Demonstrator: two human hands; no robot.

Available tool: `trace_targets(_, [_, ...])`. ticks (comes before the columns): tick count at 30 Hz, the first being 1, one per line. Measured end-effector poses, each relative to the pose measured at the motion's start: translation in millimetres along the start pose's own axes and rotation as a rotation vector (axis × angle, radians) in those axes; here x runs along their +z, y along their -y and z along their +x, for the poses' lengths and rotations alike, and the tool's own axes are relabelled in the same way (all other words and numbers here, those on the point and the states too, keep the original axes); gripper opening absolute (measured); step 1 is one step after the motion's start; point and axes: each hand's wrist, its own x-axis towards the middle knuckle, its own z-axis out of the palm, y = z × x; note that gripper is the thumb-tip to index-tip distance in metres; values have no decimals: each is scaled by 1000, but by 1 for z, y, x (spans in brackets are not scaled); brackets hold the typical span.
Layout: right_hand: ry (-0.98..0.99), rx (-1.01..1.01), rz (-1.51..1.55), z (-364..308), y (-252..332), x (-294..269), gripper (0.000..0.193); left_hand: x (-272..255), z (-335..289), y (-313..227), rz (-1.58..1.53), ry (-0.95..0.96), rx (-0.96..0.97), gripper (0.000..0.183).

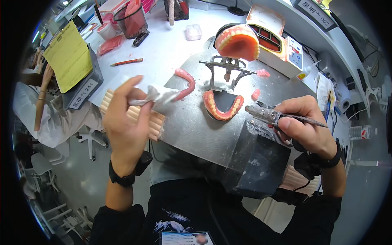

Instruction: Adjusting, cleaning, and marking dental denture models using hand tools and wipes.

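My left hand pinches a crumpled white tissue, slightly blurred, above the left part of the metal work plate. In my right hand is a grey metal hand tool, its thick worn end facing left and a dark pointed end sticking out to the right. Between the hands, a lower denture with pink gum and pale teeth sits on a dark base. Behind it a metal articulator stands opened, its upper denture tipped up. A curved pink wax rim lies near the tissue.
A white wax heater with raised lid stands back right. Pink wax scraps lie beside the articulator. A pencil, mesh cup and small clear box are farther back. A black box covers the front edge. Another person's arm is at left.
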Motion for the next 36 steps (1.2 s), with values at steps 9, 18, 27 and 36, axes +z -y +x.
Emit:
trace_targets(9, [-65,-31,41,-22,-3,-24,48,20,8,-36,-12,21,327,29])
trace_targets(18, [-311,-110,19,-39,-27,-38,47,83,5,-61,-113,271,452,41])
trace_targets(27, [-222,-183,36,-25,-19,-30,41,86,11,-62,113,262,431,25])
trace_targets(36, [-197,-223,40,-18,-22,-26,41,85,-6,-65,367,275,583,42])
